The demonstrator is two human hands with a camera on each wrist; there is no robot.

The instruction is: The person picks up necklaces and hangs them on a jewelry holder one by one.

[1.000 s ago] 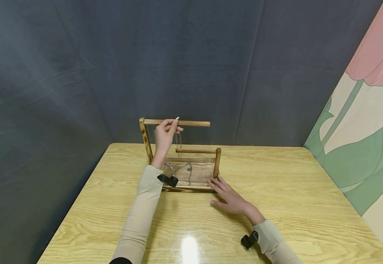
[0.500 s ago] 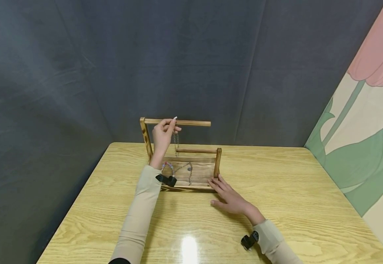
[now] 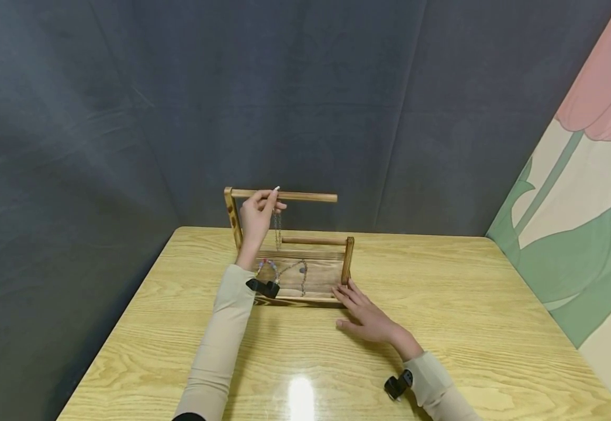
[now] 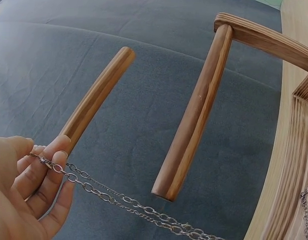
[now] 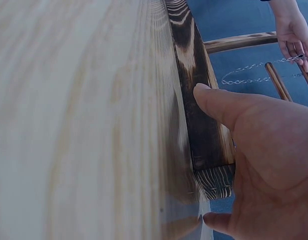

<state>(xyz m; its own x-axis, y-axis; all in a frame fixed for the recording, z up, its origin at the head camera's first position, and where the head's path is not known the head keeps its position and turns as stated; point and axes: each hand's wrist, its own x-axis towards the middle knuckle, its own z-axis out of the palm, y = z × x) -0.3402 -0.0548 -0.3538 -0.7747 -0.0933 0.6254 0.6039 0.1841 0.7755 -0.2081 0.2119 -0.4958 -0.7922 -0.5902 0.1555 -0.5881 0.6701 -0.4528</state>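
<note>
Our left hand (image 3: 255, 219) pinches a silvery oval-linked metal chain (image 4: 89, 188) at the upper rod (image 3: 307, 196) of our scorched brown wooden rack (image 3: 328, 276), two strands dangling. On its tray lie a multicoloured beaded bracelet (image 3: 271, 263), then a second, dull-grey chain (image 3: 304, 282). Our right hand (image 3: 370, 321), fingers straight and parted, rests by the rack's right corner.

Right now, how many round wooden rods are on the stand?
2: the upper rod, on the tall left post, partly hidden by the left hand; the lower rod, on the short right post.
</note>
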